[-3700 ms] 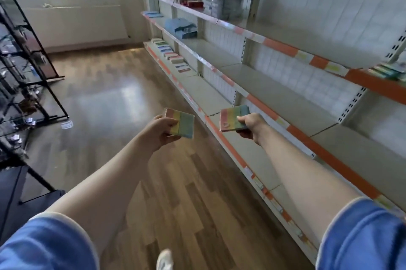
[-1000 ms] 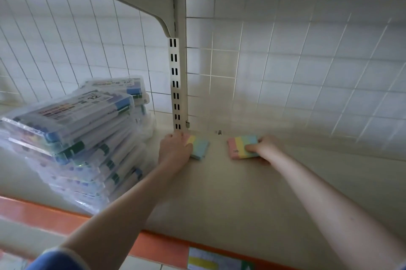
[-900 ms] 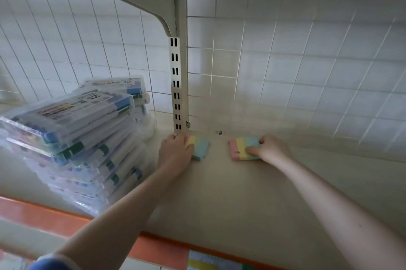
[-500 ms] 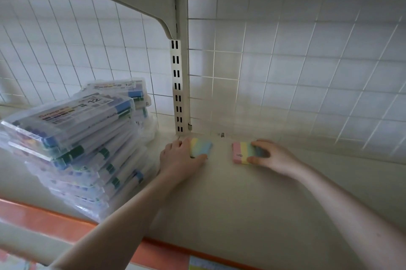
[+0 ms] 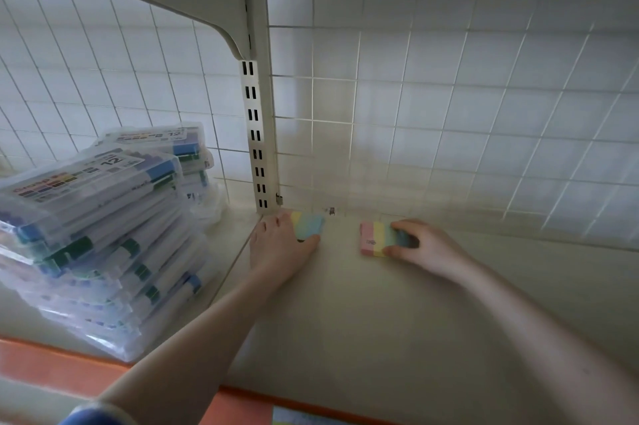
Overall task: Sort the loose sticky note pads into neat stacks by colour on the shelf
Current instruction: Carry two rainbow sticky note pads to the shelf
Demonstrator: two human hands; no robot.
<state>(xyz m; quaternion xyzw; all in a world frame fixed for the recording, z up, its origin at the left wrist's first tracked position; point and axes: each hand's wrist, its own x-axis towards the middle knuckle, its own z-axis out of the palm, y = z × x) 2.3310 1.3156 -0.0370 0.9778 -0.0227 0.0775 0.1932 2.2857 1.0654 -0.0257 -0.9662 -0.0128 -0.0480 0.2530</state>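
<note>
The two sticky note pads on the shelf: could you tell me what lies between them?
Only bare shelf lies between the left pad and the right pad, as the head view shows.

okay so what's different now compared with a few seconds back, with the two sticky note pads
Both pads went from held in the air in the aisle to lying at the back of the shelf. The left hand and right hand keep their grip on the left pad and right pad. Marker cases unmoved.

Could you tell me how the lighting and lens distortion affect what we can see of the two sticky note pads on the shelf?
Head view: dim under the upper shelf, so the left pad and right pad look muted, though their colour stripes still read; wide-angle lens bows the wire grid back; the marker cases at the left edge look soft.
</note>
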